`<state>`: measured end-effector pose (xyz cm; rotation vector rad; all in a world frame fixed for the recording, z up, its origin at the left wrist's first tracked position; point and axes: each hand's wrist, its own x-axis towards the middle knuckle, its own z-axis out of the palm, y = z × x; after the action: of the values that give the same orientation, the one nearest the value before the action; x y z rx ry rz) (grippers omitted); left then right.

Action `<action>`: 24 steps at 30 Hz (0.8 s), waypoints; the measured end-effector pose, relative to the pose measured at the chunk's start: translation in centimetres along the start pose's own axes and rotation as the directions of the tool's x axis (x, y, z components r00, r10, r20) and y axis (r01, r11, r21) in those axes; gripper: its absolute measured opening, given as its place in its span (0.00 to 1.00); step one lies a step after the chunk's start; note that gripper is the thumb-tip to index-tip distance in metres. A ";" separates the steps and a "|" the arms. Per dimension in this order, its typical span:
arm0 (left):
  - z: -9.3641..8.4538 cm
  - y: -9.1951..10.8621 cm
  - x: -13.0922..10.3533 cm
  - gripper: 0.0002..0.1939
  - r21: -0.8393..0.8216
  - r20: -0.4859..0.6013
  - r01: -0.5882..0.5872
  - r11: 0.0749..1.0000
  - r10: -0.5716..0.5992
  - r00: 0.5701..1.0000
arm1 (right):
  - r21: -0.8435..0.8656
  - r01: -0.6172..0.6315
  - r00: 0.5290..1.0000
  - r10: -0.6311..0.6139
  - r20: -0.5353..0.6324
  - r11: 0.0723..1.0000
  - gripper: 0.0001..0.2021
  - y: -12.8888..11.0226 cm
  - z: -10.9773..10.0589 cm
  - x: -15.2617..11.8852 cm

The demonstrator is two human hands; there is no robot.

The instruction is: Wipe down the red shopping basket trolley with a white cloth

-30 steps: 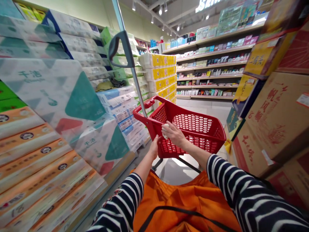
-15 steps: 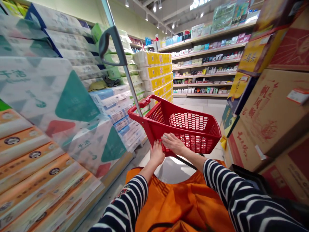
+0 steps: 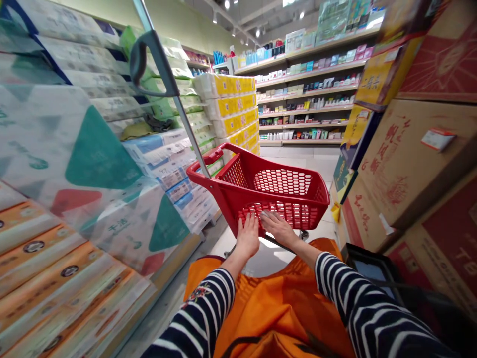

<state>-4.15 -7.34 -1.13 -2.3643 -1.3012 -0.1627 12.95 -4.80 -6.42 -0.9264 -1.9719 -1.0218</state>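
Note:
A red plastic shopping basket cart (image 3: 223, 199) with perforated sides stands in front of me, its inside bare where it shows. Fingers extended, my left hand (image 3: 248, 236) lies against the lower near side of the cart. Just right of it, my right hand (image 3: 278, 228) rests with its fingers flat on the same perforated side; something whitish shows at its fingertips, too small to tell. From the cart's left end a metal pole (image 3: 192, 134) slants up, carrying a grey loop handle (image 3: 158, 64).
Stacked paper packs (image 3: 104, 149) line the left side, with yellow and white packs (image 3: 234, 107) beyond them. Cardboard cartons (image 3: 413, 159) rise on the right, a dark-framed object (image 3: 368, 271) below them. Stocked shelves (image 3: 305, 114) stand at the back.
The cart, pole and surroundings have shifted left in view. My left hand has moved slightly right, and its fingers now lie against the perforated side. My right hand has moved slightly right and down.

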 end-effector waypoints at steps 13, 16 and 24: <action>-1.0 5.1 2.6 0.32 0.063 -0.071 -0.163 0.985 0.168 0.983 | -0.070 -0.280 0.953 0.269 -0.138 0.957 0.17 2.8 -1.1 -2.0; -0.6 5.5 2.6 0.32 0.053 -0.033 -0.189 0.981 0.190 0.981 | -0.039 -0.219 0.972 0.215 -0.094 0.975 0.16 2.1 -0.5 -3.6; -1.0 7.1 3.8 0.33 0.060 -0.036 -0.206 0.977 0.208 0.977 | -0.125 -0.642 0.739 0.568 -0.361 0.756 0.20 6.7 -4.4 -6.5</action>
<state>3.99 -8.11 -1.29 -2.4162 -1.0186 -0.1108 22.82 -7.45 -7.62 -1.3481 -1.1593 -0.9445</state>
